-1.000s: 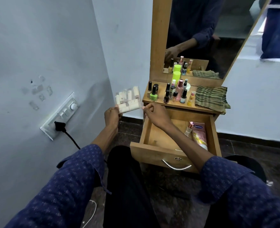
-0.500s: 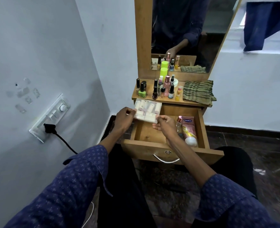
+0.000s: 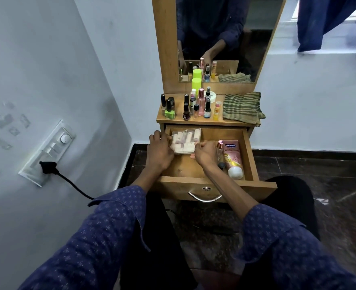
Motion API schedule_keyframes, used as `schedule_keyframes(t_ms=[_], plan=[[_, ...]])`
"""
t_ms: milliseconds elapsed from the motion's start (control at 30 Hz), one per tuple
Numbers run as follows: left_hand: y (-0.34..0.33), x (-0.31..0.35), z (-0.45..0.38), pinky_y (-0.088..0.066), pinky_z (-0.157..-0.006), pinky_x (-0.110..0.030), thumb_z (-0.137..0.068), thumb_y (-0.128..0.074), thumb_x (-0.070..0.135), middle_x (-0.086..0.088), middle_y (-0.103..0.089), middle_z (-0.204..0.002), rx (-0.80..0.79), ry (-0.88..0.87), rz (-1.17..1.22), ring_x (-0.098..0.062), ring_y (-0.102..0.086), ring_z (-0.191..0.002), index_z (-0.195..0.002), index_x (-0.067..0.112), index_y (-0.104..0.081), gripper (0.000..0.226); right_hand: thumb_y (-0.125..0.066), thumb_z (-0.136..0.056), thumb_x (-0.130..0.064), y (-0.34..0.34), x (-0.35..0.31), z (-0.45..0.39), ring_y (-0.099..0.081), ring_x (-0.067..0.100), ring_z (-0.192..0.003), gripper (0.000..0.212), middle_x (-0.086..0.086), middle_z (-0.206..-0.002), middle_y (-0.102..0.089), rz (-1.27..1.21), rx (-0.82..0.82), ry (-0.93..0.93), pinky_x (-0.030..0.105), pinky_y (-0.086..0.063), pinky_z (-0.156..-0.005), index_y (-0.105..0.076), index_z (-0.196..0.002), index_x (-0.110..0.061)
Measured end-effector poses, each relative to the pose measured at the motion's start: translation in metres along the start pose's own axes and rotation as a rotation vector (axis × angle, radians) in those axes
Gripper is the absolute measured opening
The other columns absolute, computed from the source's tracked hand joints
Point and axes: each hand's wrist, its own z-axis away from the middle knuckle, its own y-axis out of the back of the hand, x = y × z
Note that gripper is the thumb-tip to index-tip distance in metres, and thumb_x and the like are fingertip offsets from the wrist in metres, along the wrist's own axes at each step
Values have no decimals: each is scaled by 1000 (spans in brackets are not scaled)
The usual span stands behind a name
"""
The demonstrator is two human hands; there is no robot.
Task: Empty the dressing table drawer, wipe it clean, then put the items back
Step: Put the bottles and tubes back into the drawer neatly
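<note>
1. Drawer (image 3: 248, 155) of the wooden dressing table stands pulled out toward the seated person, open at the top.
2. Both hands hold a clear plastic case of pale tubes (image 3: 185, 141) at the drawer's back left corner. The left hand (image 3: 159, 150) grips its left edge, and the right hand (image 3: 206, 152) pinches its right edge with curled fingers.
3. Holding both edges likely keeps the case level while it is set down; whether it touches the drawer floor yet cannot be told.
4. Along the drawer's right side lie a pink lotion tube (image 3: 233, 159) and, just beside it, a small bottle with a rose-gold cap (image 3: 220, 145).
5. On the tabletop (image 3: 210, 121) above stand nail polish and other small bottles (image 3: 190, 106), with a folded striped cloth (image 3: 241, 107) at the right, apparently awaiting return.
</note>
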Motion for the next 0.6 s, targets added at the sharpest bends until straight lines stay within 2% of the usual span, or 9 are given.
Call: schedule_keyframes(t_ms=[100,300,467,533,600], plan=[[-1,3,1,-50,-100,-49,-91,-67,19,-15,-46,-139,-10,-3,-67,-34,-42,-126,-140,9,-55,52,-62,-102,-17,-6,8,-13,-76,35,-75,38,13,-81,-76,36,-18,-39,59,-63,-75,-60,-63,-15],[-3,2,0,-51,-99,-48,-91,-71,20,-13,-44,-139,-8,-4,-84,-33,-42,-127,-137,12,-58,48,-65,-100,-5,-2,4,-18,-78,33,-78,28,-2,-74,-62,-36,-71,-181,54,-65,-77,-57,-76,-17],[-2,4,3,-49,-100,-47,-91,-74,22,-12,-42,-141,-11,-24,-134,-33,-41,-129,-136,14,-60,48,-66,-100,-4,-1,3,-19,-71,30,-77,31,-3,-74,-56,-35,-68,-214,53,-65,-80,-52,-76,-18],[-3,4,5,-48,-99,-47,-90,-74,23,-11,-41,-140,-9,-54,-161,-32,-40,-128,-135,13,-61,48,-66,-99,-4,-1,4,-19,-69,27,-72,30,0,-78,-58,-50,-55,-216,52,-65,-78,-51,-78,-19],[-4,4,5,-48,-100,-48,-89,-75,21,-11,-39,-141,-10,-74,-184,-32,-38,-128,-134,13,-63,48,-68,-98,-3,0,3,-17,-67,21,-69,29,5,-95,-62,-77,-48,-216,52,-66,-73,-50,-82,-20]])
